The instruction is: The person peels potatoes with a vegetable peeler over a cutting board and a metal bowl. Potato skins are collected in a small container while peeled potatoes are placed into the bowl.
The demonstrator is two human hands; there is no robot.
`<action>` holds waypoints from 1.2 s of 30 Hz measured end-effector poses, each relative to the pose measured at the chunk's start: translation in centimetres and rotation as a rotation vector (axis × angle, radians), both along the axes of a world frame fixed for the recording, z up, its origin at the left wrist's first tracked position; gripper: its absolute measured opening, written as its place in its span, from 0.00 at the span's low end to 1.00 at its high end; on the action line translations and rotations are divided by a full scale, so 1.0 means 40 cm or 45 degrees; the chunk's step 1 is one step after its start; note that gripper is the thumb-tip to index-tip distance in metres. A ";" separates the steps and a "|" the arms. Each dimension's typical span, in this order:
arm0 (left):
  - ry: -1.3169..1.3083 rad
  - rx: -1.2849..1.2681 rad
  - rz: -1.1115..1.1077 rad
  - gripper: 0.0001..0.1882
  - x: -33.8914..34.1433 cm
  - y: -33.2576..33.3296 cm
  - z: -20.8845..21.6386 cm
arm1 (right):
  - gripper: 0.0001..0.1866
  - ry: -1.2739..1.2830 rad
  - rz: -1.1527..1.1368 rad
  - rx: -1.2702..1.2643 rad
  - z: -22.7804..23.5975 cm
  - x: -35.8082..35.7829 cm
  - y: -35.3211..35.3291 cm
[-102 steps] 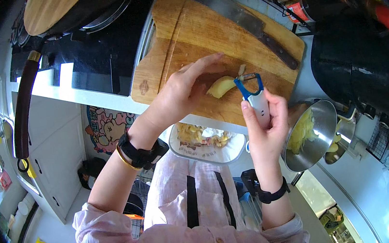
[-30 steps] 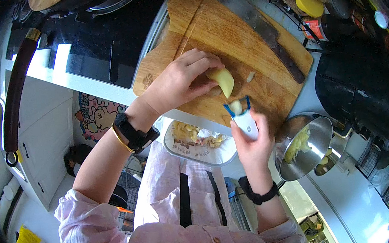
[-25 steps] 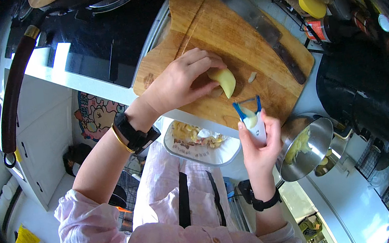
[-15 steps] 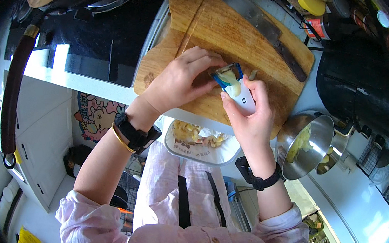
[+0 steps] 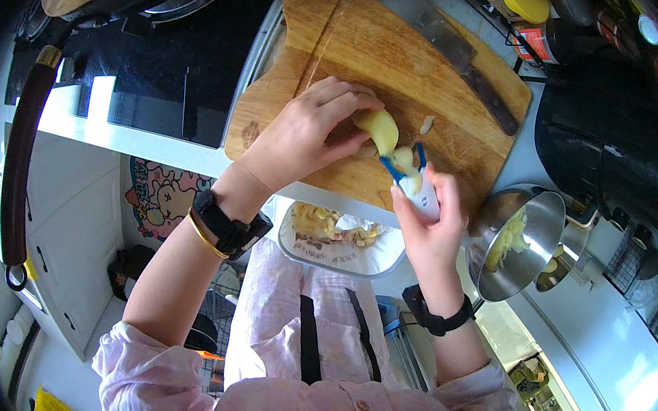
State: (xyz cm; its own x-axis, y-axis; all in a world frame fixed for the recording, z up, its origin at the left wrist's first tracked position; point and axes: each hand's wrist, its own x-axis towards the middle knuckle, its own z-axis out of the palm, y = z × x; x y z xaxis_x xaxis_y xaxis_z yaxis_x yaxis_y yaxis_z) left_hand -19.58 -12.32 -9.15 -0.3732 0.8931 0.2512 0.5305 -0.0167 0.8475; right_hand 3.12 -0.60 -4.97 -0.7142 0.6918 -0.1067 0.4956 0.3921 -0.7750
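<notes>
Here, over the near edge of the wooden cutting board [image 5: 411, 72], the left hand [image 5: 303, 130] has its fingers curled around a pale yellow potato [image 5: 380, 129], pinching its upper end so the lower end sticks out toward the peeler [image 5: 407, 175]. The right hand [image 5: 430, 222] is clenched around the peeler's white handle, with the blue-framed blade pressed against the potato's lower end and a strip of peel hanging at the blade. The potato looks small, firm and light, and its peeled flesh is probably wet and slick, so a grip with fingertips spread along the unpeeled end, thumb opposite, seems safest, away from the blade's path. A cleaver [image 5: 440, 36] lies across the board beyond the hands. Just below the board's near edge sits a tray [image 5: 352, 256] with peelings in it, and to the right of the board a steel pot [image 5: 514, 244] holds pale pieces.
</notes>
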 end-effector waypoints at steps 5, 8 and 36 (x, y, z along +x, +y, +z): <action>0.003 -0.002 0.009 0.21 0.000 -0.004 0.003 | 0.24 0.124 -0.046 0.070 0.025 0.064 -0.024; -0.013 0.000 -0.007 0.21 0.000 -0.003 0.002 | 0.22 0.187 -0.111 -0.039 0.030 0.030 -0.013; 0.206 -0.012 -0.045 0.24 0.013 0.011 0.010 | 0.22 0.158 0.039 0.072 -0.006 -0.066 -0.016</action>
